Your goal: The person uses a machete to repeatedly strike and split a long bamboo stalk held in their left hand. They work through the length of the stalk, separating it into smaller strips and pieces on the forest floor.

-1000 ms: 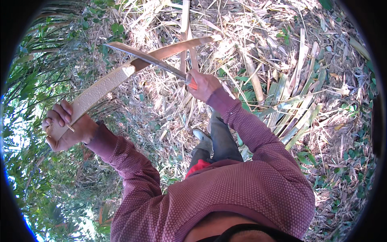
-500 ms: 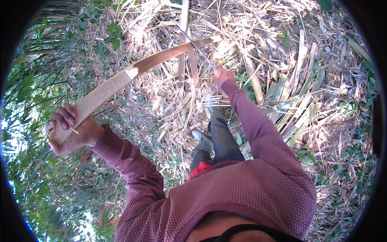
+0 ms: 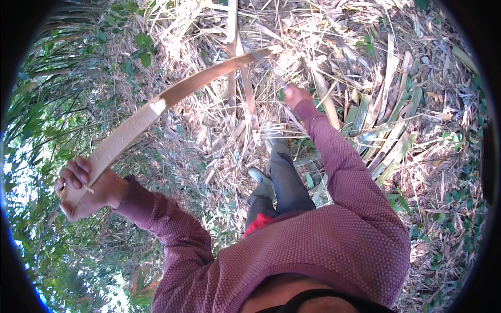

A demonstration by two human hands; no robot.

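A long, flat, tan strip of plant stalk (image 3: 129, 129) slants across the scene, pale and rough near me and browner and smoother toward its far end. My left hand (image 3: 83, 188) is closed round its near end, at the far left. In my closed right hand (image 3: 297, 96) is a knife, its handle mostly hidden by the fingers. The thin grey knife blade (image 3: 264, 63) is smeared by motion and lies against or just over the strip's far part; contact cannot be made out.
Cut stalk pieces (image 3: 386, 128) lie piled on the right. Long upright slats (image 3: 247, 88) cross beneath the strip's far end. Dry leaf litter covers the ground round my boots (image 3: 261, 180). Green fronds (image 3: 39, 99) crowd the left.
My left hand has moved slightly down and left, drawing the strip with it. The knife blade has shifted right along the strip, and my right hand has moved a little right.
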